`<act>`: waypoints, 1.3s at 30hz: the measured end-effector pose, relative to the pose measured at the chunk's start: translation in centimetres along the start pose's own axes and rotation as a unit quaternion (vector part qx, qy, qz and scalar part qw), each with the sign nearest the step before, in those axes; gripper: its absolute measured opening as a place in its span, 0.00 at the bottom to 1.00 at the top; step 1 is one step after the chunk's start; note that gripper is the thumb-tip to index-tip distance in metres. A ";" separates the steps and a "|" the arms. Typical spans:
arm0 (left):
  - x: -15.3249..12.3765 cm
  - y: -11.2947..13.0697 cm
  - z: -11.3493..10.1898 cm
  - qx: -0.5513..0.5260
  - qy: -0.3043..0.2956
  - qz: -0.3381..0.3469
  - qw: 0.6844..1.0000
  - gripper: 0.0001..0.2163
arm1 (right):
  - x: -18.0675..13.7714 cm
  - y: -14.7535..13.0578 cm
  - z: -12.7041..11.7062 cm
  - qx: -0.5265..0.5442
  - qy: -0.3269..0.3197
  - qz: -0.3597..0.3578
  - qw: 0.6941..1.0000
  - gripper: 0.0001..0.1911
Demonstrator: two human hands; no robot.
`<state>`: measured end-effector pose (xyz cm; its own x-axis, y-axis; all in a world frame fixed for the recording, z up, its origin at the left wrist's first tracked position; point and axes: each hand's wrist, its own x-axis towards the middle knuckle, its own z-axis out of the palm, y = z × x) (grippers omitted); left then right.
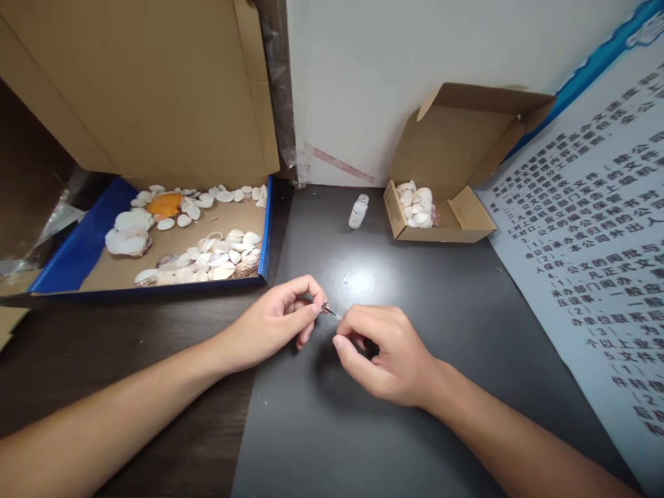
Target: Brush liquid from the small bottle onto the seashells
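My left hand (283,321) is closed in a pinch over the dark mat (415,290), thumb and forefinger pressed on a tiny object (325,307) too small to name. My right hand (386,353) is curled just to its right, fingers closed around a thin metal tool (333,315), perhaps tweezers, whose tip meets the tiny object. Both hands hover near the mat's middle, almost touching each other.
A large open cardboard box (83,249) with blue edging at the left holds several white shells and an orange one (164,205). A small clear bottle (357,211) stands at the back. A small cardboard box (467,225) with shells sits to its right. A printed sheet (596,263) covers the right side.
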<state>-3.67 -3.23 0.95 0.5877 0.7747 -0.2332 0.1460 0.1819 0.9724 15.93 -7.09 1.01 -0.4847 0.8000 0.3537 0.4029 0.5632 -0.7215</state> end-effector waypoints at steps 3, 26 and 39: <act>0.0 -0.1 0.0 0.000 -0.005 0.005 1.000 0.08 | 0.0 0.1 0.0 0.004 -0.003 0.004 1.000 0.08; -0.2 -0.3 -0.1 -0.005 -0.001 0.010 1.000 0.10 | -0.2 0.2 0.4 0.000 0.011 0.051 0.999 0.08; 0.0 0.1 -0.1 -0.076 -0.014 -0.016 0.997 0.12 | -0.2 0.4 0.2 -0.017 -0.013 0.048 0.999 0.06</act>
<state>-3.76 -3.17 1.02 0.6069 0.7503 -0.2622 0.0441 0.2976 0.9537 16.02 -7.04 0.55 -0.4623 0.8452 0.2682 0.4747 0.4914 -0.7302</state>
